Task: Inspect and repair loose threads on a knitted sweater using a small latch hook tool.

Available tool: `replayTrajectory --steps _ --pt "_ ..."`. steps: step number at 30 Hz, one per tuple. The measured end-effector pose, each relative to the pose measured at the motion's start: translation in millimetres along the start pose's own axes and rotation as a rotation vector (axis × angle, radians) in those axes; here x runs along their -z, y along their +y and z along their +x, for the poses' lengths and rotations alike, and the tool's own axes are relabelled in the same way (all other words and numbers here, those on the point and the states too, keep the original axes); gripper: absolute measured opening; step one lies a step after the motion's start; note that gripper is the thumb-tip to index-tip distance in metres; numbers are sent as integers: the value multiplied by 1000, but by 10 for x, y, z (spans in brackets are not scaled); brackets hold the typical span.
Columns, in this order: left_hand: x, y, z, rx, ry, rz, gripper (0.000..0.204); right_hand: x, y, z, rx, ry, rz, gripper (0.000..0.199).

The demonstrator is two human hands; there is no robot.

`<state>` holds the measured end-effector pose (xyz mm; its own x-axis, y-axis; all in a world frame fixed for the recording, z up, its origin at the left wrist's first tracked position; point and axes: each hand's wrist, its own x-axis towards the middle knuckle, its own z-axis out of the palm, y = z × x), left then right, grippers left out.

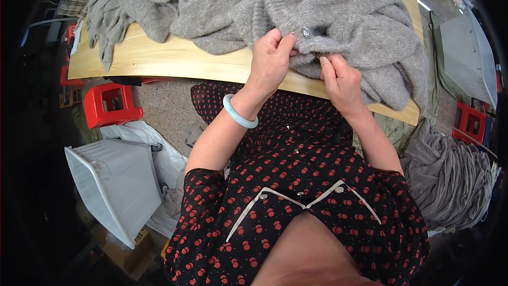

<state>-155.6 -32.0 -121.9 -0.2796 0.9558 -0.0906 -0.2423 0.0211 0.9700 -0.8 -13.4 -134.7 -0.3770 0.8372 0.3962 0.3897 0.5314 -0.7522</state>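
Nearest the person, the left hand [271, 58], a pale bangle [239, 112] on its wrist, pinches a fold of the grey knitted garment [338, 16] just beside its small metal button [306, 32]. The right hand [341, 80] pinches the same knit edge close alongside. Beyond both hands, the garment lies heaped across the wooden counter [159, 58].

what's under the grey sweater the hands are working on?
The grey sweater lies on a pale wooden table. Both hands, left hand and right hand, pinch its edge near a button. Anything beneath the knit is hidden.
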Motion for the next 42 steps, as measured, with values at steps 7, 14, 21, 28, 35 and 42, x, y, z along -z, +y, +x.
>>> replayTrajectory --steps 7,14,21,28,35,42 --pt "35 -25 33 19 -30 -303 11 19 -56 48 -410 -214 461 18" --pt "68 -71 20 135 -48 -553 21 -40 -25 -2 -579 -310 721 20" --pt "65 -103 37 102 -39 -641 26 -183 9 -78 -479 -252 587 18" --pt "91 -101 18 65 -125 -558 41 -221 -7 -96 -309 -154 306 15" --pt "117 -112 26 11 -66 -461 44 -227 15 -46 -536 -253 618 15" --pt "166 -32 -14 18 -127 -264 44 -183 34 1 -654 -306 854 14"
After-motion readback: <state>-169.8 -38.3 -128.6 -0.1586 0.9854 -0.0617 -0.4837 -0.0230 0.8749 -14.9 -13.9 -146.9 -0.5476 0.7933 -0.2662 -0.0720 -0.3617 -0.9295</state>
